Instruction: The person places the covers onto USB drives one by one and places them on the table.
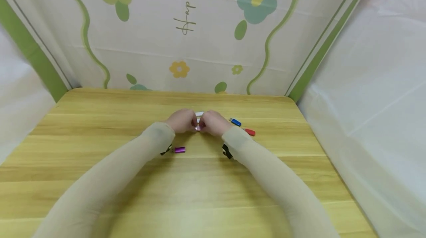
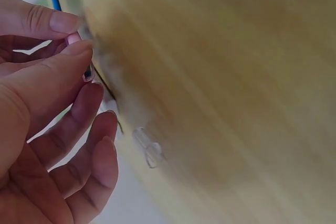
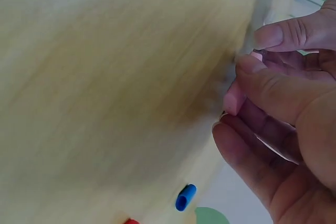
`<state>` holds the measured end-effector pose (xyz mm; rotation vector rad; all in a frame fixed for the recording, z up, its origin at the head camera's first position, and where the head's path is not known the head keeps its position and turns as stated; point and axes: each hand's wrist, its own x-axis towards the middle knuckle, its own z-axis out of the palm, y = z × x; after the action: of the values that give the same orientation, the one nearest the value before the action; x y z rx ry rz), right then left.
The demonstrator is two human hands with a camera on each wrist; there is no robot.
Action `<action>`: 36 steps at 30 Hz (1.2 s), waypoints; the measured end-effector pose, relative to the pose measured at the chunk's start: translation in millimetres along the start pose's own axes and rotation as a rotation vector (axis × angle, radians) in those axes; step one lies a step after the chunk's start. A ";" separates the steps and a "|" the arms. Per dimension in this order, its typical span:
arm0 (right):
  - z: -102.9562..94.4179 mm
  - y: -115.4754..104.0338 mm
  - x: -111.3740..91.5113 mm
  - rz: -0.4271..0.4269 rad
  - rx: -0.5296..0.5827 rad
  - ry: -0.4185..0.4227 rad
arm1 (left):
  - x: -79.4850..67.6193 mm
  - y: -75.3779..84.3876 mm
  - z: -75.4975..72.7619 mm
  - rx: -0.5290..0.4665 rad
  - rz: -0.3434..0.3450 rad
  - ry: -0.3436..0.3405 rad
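My left hand [image 1: 182, 120] and right hand [image 1: 214, 122] meet near the table's back half. Between them both pinch a small pink flash drive [image 3: 234, 98]. In the left wrist view, the left thumb and fingers hold its clear, shiny end, while the right thumb lies at the other end. Fingers cover most of the drive. Two white strips [image 1: 199, 114] lie just beyond the hands. Close to the left wrist is a purple flash drive [image 1: 180, 150]. A blue flash drive [image 1: 236, 122] and a red flash drive [image 1: 250, 132] lie beside the right wrist.
A small clear piece with a loop [image 2: 148, 148] lies on the table in the left wrist view. The wooden table [image 1: 193, 193] ends at a flowered cloth [image 1: 206, 53] behind, with a white sheet [image 1: 372, 112] on the right side.
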<state>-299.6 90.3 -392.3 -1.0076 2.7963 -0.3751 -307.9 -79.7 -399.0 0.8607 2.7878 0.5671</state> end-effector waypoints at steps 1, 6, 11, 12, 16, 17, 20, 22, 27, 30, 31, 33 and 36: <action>0.9 0.7 1.4 0.003 0.002 -0.006 | 1.4 -1.5 1.0 -0.001 0.005 -0.006; 3.3 3.7 5.7 0.020 0.003 -0.002 | 8.7 -9.2 6.0 -0.015 0.018 -0.010; 3.1 0.7 6.0 0.081 -0.007 0.035 | 8.2 -6.7 3.7 -0.045 0.003 0.003; 3.1 -0.2 6.2 0.092 -0.018 0.039 | 8.4 -6.0 3.4 -0.034 0.008 0.010; 4.9 -3.8 8.5 0.125 -0.060 0.047 | 9.8 -2.7 3.5 0.028 0.027 0.034; 5.9 -4.4 9.2 0.133 -0.064 0.049 | 10.5 -2.4 4.3 0.050 0.034 0.041; 9.8 -5.1 10.4 0.152 -0.053 0.046 | 12.0 -2.0 6.6 0.089 0.041 0.042; 12.2 -5.4 10.5 0.157 -0.043 0.046 | 11.5 -0.9 7.0 0.106 0.044 0.034; 13.2 -7.3 8.7 0.168 -0.029 0.049 | 6.4 5.3 4.6 0.107 0.038 0.042; 12.7 -8.3 7.6 0.174 -0.022 0.046 | 4.7 6.8 5.1 0.103 0.033 0.053; 12.6 -8.6 7.1 0.175 -0.019 0.045 | 4.6 6.5 6.0 0.105 0.033 0.057; 12.9 -8.9 6.5 0.170 -0.017 0.044 | 5.4 5.0 8.3 0.116 0.033 0.069; 14.3 -8.9 5.5 0.152 -0.013 0.052 | 6.8 3.0 10.9 0.131 0.028 0.073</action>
<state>-295.3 77.6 -403.8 -0.7922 2.9015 -0.3699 -309.1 -70.2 -408.1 0.9241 2.9111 0.4322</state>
